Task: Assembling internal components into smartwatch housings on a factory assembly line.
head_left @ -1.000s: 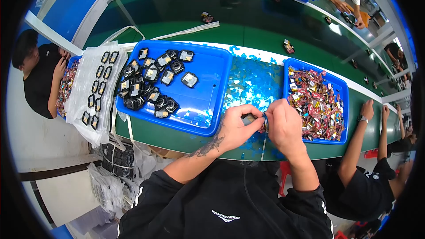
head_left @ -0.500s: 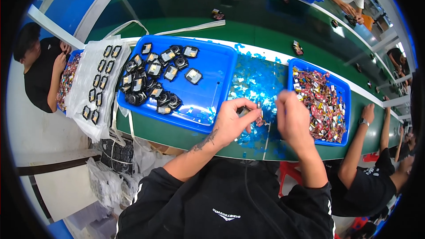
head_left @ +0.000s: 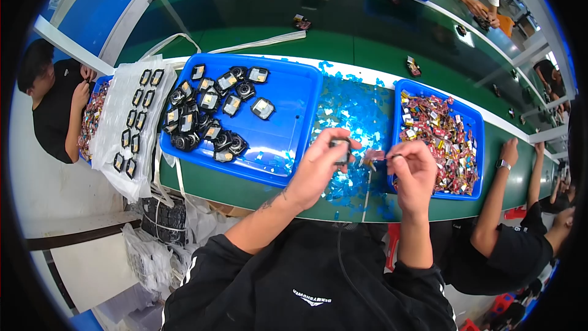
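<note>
My left hand (head_left: pixel 315 168) grips a small black square housing (head_left: pixel 340 151) with a pale face, between thumb and fingers. Just right of it, my right hand (head_left: pixel 414 170) is closed in a pinch on a small reddish circuit board (head_left: pixel 375 156), which sticks out toward the housing. Whether the two parts are joined, I cannot tell. Both hands are above a patch of blue film scraps (head_left: pixel 343 101) on the green table. To the left, a blue tray (head_left: pixel 291 79) holds similar black housings (head_left: pixel 209 102). Close to my right hand is another blue tray (head_left: pixel 481 165), heaped with small red, white and yellow parts (head_left: pixel 438 129).
White wrap (head_left: pixel 125 141) with rows of black frames (head_left: pixel 139 121) lies at the left. Beyond a white ledge runs a green belt (head_left: pixel 343 30) carrying a few small parts. Co-workers sit left, right and across. Plastic-wrapped stacks (head_left: pixel 147 257) are below left.
My hands have drawn apart slightly, and the housing in my left hand now faces up. My right hand has moved lower, with the reddish board in its fingers. The view has shifted slightly.
</note>
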The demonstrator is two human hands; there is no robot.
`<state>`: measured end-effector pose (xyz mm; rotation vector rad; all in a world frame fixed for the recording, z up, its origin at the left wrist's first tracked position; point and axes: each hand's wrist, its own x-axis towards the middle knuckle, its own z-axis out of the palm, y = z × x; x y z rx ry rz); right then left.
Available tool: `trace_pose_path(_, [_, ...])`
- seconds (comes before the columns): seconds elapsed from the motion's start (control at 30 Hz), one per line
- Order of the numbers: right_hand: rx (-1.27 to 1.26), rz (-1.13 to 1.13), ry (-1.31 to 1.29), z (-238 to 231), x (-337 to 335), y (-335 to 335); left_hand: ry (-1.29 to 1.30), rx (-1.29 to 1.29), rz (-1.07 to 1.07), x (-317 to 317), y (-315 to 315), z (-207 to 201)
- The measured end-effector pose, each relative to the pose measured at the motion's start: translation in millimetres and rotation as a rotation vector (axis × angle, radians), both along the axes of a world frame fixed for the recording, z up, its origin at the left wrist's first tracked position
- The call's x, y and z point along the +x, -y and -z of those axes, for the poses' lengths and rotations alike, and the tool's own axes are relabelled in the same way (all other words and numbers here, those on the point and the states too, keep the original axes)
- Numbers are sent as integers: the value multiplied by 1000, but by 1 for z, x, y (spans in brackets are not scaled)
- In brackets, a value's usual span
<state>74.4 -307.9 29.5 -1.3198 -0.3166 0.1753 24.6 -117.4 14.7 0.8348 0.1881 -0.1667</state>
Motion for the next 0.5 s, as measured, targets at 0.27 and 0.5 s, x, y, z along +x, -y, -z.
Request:
trace_pose_path(0.27, [-232, -59, -94, -17, -27, -15, 28, -112, -173, 0, 25, -5])
trace_pose_path(0.5, [-442, 198, 210, -17, -25, -28, 131, 167, -54, -7, 25, -5])
